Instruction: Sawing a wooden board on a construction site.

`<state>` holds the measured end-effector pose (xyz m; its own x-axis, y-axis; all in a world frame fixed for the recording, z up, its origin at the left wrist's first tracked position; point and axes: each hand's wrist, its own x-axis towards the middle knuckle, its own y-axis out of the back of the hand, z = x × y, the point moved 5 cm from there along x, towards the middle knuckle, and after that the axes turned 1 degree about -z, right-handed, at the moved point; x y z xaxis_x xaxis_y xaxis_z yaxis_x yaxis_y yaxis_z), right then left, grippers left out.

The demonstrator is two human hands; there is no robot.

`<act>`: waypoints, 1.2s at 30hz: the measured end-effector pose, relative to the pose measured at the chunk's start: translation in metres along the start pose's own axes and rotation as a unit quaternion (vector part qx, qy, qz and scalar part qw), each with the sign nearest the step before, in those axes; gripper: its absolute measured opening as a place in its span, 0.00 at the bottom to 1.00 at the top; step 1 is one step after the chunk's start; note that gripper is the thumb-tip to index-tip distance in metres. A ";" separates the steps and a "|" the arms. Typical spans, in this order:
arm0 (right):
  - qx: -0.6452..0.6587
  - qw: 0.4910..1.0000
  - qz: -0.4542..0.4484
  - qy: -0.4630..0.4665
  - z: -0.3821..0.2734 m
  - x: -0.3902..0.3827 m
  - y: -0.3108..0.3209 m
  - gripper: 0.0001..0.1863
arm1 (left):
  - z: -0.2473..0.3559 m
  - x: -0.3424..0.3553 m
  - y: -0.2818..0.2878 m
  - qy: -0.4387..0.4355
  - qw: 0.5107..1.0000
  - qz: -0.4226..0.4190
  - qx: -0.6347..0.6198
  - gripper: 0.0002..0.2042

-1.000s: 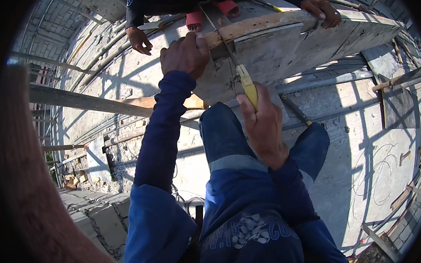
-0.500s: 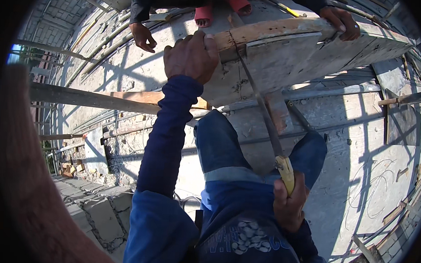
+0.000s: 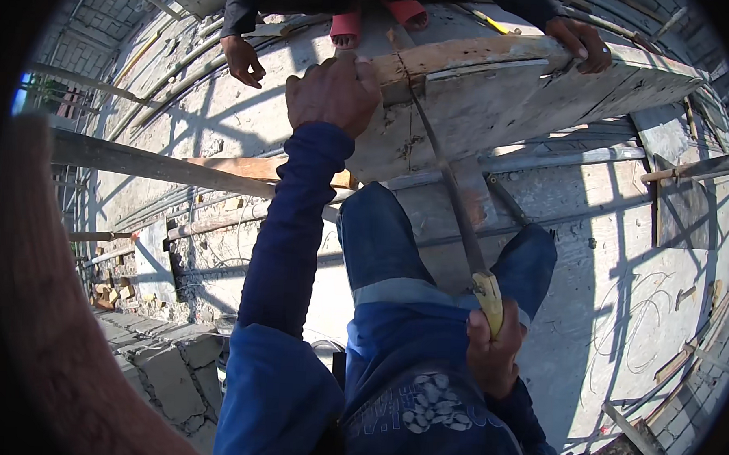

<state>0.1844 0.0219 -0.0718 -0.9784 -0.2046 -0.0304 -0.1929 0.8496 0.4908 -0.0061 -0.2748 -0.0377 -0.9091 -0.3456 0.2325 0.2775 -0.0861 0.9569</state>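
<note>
My right hand (image 3: 496, 351) is closed around the yellowish handle (image 3: 488, 300) of a handsaw (image 3: 455, 191). The saw's blade slants up and away to a long wooden board (image 3: 488, 86), where it sits in a dark cut across the top edge. Just left of that cut, my left hand (image 3: 334, 96) grips the board's upper edge, its fingers bent over the far side. The board's near face is grey and rough. Across from me, a co-worker's hand (image 3: 582, 43) holds the board's top edge farther right, while their other hand (image 3: 242, 61) hangs beside the board's left end.
Under the board's left end lies a wooden beam (image 3: 253, 168). A long pole (image 3: 156, 165) crosses at the left, near a grey block wall (image 3: 171, 374). Bamboo poles, pipes and thin wire (image 3: 641, 321) lie about the concrete floor. The co-worker's feet in pink footwear (image 3: 345, 30) stand beyond the board.
The view has shifted slightly. My right hand and the saw handle are a little farther left in the picture, with the blade still in the cut. My left hand keeps its grip.
</note>
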 end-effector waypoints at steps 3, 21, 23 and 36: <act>0.015 0.997 0.050 0.061 -0.006 0.089 -0.041 0.15 | 0.005 -0.001 -0.014 0.016 1.000 0.009 -0.002 0.19; 0.013 0.985 0.083 0.152 -0.029 0.152 -0.069 0.13 | 0.002 0.006 -0.015 0.020 1.000 -0.013 0.005 0.21; 0.031 0.989 0.057 0.132 -0.038 0.148 -0.059 0.13 | -0.002 0.006 -0.013 0.019 1.000 -0.007 0.007 0.21; 0.020 0.979 0.116 0.166 0.001 0.135 -0.077 0.15 | 0.003 -0.005 -0.005 -0.048 0.998 -0.015 -0.038 0.19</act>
<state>0.0670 -0.0709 -0.1147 -0.9197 -0.1436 0.3654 0.0232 0.9092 0.4157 -0.0039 -0.2699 -0.0433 -0.9422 -0.2505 0.2225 0.2686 -0.1676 0.9486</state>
